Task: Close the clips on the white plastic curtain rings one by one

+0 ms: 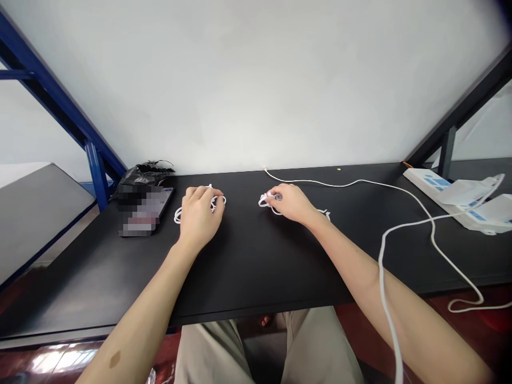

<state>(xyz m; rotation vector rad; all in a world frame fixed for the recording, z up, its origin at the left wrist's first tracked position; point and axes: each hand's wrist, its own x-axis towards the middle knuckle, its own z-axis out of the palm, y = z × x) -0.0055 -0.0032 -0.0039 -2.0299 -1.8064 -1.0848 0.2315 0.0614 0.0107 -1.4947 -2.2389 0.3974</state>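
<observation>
My left hand (201, 213) rests low over the black table with its fingers curled around a bundle of thin white cable (177, 216). Loops of that bundle stick out on both sides of the hand, and its middle is hidden under the palm. To the right, my right hand (290, 202) pinches a second bundled white cable (263, 200) between thumb and fingers. Part of this second bundle shows beyond the wrist, on the right. A gap of bare tabletop (242, 229) lies between the two hands.
A phone (154, 205), partly blurred, lies at left beside a crumpled black plastic bag (144, 173). A long white cord (360, 181) runs across the right side, crossing in front of my right forearm. White power strips (430, 184) sit at far right. Blue frame posts (96, 165) stand at left.
</observation>
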